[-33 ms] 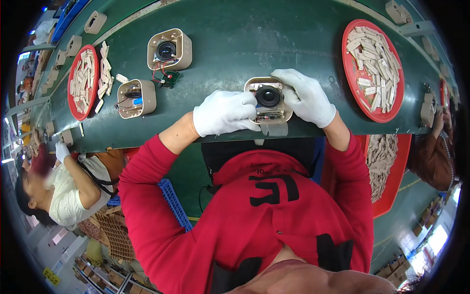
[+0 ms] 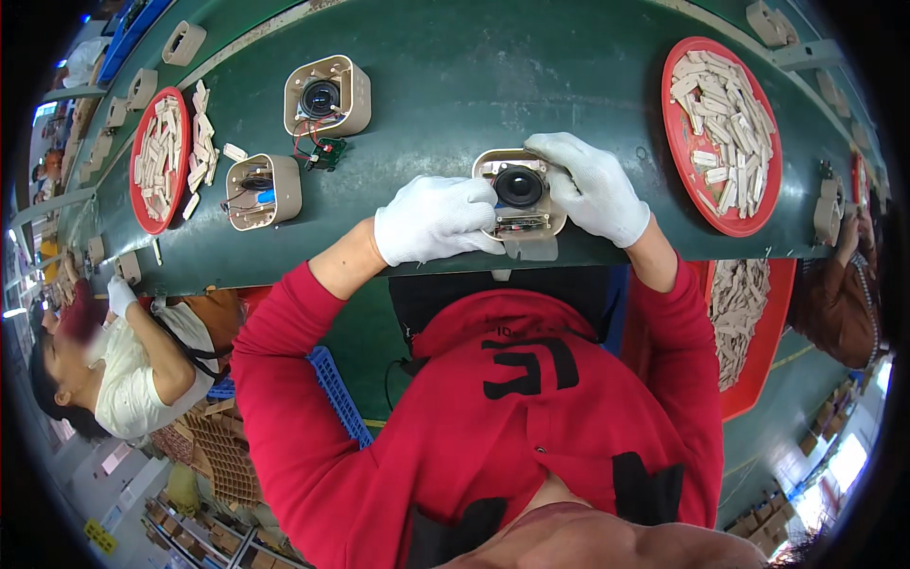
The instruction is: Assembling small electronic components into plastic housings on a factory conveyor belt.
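Observation:
A beige speaker housing [image 2: 555, 226] sits near the front edge of the green table, its open side up. Inside it show a round black speaker [image 2: 519, 187] and, nearer me, a narrow circuit board [image 2: 523, 225]. White-gloved, my left hand [image 2: 438, 220] closes on the housing's left side with fingers curled over the rim. My right hand [image 2: 590, 188], also gloved, grips the far right corner and side. What the fingertips press on inside is hidden. A translucent flap [image 2: 533, 249] sticks out at the near side of the housing.
Two more open housings [image 2: 355, 100] [image 2: 289, 190] stand left, with a wired green circuit board [image 2: 327, 154]. Red trays [image 2: 675, 142] [image 2: 142, 213] of beige strips lie on both sides; loose strips [image 2: 202, 142] lie by the left one. A red bin [image 2: 758, 379] stands below right. Co-workers sit on both sides.

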The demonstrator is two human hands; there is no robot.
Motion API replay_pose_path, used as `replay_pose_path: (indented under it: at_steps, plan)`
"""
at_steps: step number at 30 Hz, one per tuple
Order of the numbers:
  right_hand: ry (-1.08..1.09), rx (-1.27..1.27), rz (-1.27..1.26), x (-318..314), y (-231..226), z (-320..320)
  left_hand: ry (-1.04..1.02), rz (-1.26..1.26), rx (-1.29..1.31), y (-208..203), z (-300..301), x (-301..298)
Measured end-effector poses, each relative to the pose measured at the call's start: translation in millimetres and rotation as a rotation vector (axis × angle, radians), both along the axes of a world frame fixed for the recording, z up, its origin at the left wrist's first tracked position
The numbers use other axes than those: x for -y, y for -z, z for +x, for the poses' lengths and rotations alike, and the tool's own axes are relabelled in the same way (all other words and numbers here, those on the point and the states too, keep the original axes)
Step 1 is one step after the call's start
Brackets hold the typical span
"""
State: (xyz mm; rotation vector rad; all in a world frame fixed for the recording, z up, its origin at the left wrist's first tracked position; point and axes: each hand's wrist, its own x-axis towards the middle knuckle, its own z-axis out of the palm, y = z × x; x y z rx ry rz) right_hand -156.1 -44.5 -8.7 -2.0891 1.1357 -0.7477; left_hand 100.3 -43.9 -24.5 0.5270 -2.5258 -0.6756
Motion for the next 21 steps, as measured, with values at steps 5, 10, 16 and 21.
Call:
replay_pose_path:
  at_steps: [5, 10, 16, 21]
  plan:
    - [0.166, 0.34, 0.136, -9.1, -34.1, 0.2, -0.071, -0.045, -0.048, 5.1, -14.0, -9.8]
    - [0.044, 0.729, 0.573, -13.1, -54.8, 14.9, -0.12, -0.063, -0.047, 5.3, -30.2, -6.5]
    - [0.101, 0.745, 0.64, -13.3, -44.7, 16.8, -0.144, -0.085, -0.083, 2.3, -40.9, -2.8]
    - [0.007, 0.076, -0.37, -20.6, -2.8, 22.9, -0.112, -0.128, -0.085, 4.5, -41.1, -3.8]
